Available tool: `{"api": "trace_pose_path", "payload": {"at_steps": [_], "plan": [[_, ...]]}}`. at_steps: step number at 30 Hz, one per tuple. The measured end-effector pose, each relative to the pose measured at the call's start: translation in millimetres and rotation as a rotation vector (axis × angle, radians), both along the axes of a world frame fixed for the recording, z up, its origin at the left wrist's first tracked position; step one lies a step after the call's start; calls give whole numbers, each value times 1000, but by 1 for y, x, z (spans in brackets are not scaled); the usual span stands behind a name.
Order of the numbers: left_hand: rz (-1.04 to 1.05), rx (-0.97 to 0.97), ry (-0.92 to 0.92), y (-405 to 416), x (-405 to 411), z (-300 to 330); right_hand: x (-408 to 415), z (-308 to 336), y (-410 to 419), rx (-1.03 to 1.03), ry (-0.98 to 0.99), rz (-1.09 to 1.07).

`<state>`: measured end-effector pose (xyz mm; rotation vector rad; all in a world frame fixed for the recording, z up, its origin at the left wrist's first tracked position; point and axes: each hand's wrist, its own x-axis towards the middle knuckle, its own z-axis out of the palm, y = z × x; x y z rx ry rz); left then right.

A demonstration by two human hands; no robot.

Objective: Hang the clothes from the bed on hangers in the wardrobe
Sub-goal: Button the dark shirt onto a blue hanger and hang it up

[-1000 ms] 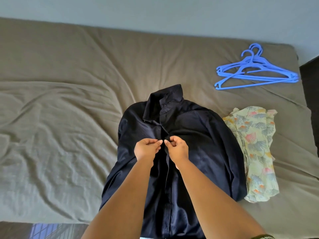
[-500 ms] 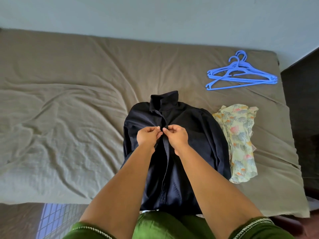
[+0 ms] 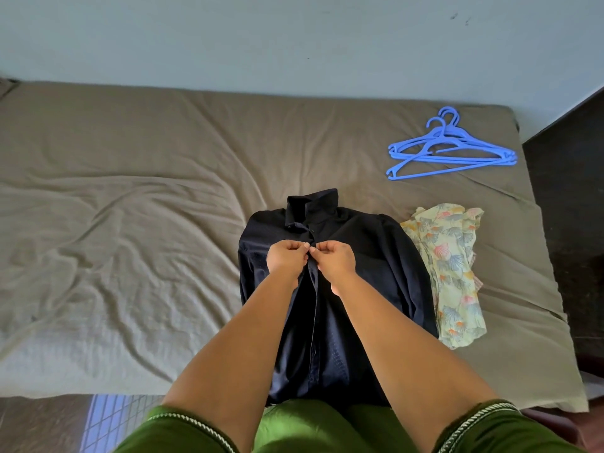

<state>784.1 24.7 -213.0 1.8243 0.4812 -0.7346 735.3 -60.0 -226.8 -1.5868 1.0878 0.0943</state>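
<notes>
One bed (image 3: 130,223), one dark navy shirt (image 3: 376,256), one floral garment (image 3: 454,266); blue hangers (image 3: 451,152) in a stack, two hooks plain, exact number unclear; two hands: left hand (image 3: 286,259), right hand (image 3: 336,261)

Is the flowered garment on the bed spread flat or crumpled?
Crumpled: the flowered garment lies bunched in folds beside the dark shirt.
</notes>
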Motion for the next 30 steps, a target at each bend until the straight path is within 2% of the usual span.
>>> {"api": "trace_pose_path", "payload": {"at_steps": [4,8,12,18,20,24,25,27,28,30], "plan": [[13,25,-8,-1,-1,-4,1,-3,-1,72,-18,-68],[64,-4,49,2,3,-17,1,-5,-9,285,-39,-30],[16,-4,87,-3,6,-23,2,-14,-18,226,-20,-38],[-161,98,56,2,19,-31,5,-16,-19,240,-17,116],[-193,52,89,3,25,-34,4,-16,-21,320,-17,120],[-265,-106,149,7,25,-39,6,-17,-25,607,-26,-34],[-298,-61,108,7,24,-42,8,-21,-25,596,-26,-80],[-405,127,-23,13,16,-52,4,-37,-21,357,58,-41],[-474,197,-85,16,13,-54,1,-41,-22,221,105,44],[-558,298,-158,30,2,-57,-13,-48,-15,81,174,175]]}}
